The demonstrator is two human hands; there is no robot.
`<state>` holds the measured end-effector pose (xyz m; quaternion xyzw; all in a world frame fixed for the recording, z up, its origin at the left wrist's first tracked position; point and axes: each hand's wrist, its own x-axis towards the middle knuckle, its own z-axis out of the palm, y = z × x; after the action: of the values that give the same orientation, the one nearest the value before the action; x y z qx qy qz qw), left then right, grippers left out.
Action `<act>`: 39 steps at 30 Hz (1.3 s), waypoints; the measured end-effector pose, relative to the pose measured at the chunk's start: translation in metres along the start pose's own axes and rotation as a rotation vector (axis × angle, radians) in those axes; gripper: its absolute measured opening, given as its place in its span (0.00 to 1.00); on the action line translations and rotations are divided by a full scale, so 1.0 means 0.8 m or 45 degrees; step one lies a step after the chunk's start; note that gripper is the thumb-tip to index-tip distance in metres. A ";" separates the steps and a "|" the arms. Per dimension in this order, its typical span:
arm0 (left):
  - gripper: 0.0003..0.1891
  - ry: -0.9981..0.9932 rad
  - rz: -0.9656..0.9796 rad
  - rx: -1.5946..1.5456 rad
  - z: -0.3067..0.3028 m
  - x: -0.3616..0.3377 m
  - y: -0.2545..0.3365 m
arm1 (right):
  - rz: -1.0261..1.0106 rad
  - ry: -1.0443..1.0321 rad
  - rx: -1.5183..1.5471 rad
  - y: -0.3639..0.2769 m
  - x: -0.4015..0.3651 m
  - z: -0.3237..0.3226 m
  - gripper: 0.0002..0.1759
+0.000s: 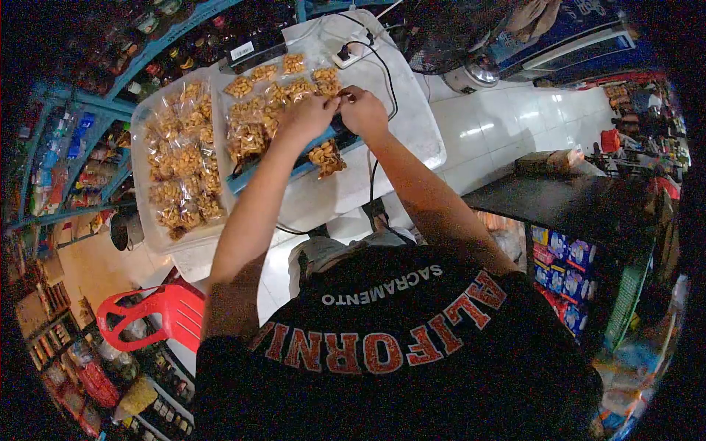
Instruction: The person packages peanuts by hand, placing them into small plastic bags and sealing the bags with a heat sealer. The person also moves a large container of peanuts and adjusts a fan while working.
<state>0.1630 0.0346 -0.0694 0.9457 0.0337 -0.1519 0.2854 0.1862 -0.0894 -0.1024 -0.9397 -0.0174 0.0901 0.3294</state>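
Left hand (312,117) and right hand (364,114) nearly meet, fingertips pinched, perhaps on something too small to make out, which calls for steadiness, with nut packets (300,88) beside them on the worktop (415,132)

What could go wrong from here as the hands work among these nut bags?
The black cord loops beside the right hand, so a sideways move might snag it and tug at the power strip. The left hand is right by the grouped bags and could knock some out of place. The full tray sits near the edge of the table; a bump might push it over.
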 end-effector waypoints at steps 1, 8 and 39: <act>0.25 0.009 -0.029 -0.008 0.009 0.008 0.001 | 0.000 0.010 0.000 -0.003 0.000 -0.004 0.15; 0.25 0.033 -0.179 0.073 0.045 0.026 -0.023 | 0.029 0.013 -0.004 -0.005 -0.001 -0.002 0.16; 0.20 -0.028 -0.210 0.211 0.032 0.021 -0.008 | 0.031 -0.072 -0.054 -0.004 0.005 -0.003 0.16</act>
<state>0.1713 0.0255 -0.0983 0.9583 0.0959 -0.1874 0.1932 0.1905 -0.0879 -0.0993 -0.9437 -0.0172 0.1202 0.3076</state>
